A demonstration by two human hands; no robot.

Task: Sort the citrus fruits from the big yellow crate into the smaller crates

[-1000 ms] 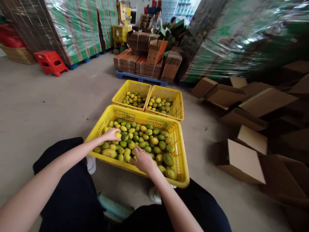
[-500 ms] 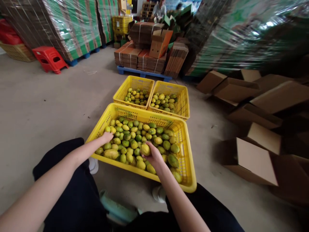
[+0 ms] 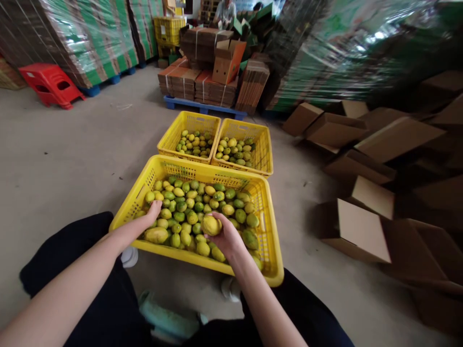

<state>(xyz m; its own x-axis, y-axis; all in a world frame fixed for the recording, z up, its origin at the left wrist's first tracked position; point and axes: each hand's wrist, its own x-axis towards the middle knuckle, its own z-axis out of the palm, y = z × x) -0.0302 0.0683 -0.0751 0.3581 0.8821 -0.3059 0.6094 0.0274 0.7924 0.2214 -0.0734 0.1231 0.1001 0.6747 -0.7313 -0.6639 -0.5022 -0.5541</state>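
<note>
A large yellow plastic crate (image 3: pixel 197 262) in front of me holds many lemons (image 3: pixel 156 235), some yellow and some green. My right hand (image 3: pixel 229 238) is wrapped round a yellow lemon (image 3: pixel 211 225), lifted a little above the others near the crate's front right. My left hand (image 3: pixel 154 213) reaches down onto the lemons at the left side of the crate, close to a few yellow ones. Its fingers point away and are mostly hidden, so whether they grip a lemon does not show.
Two smaller yellow crates (image 3: pixel 246 169) with lemons stand just beyond. Behind them, flattened cartons (image 3: pixel 217 91) sit on a blue pallet (image 3: pixel 202 107). Open cardboard boxes (image 3: pixel 363 231) lie at the right. A red stool (image 3: pixel 54 86) stands far left; a person (image 3: pixel 226 12) is at the back.
The view has swung slightly right, so everything sits further left. My right hand still holds the lemon and has come a bit nearer; my left hand stays at the crate's left side.
</note>
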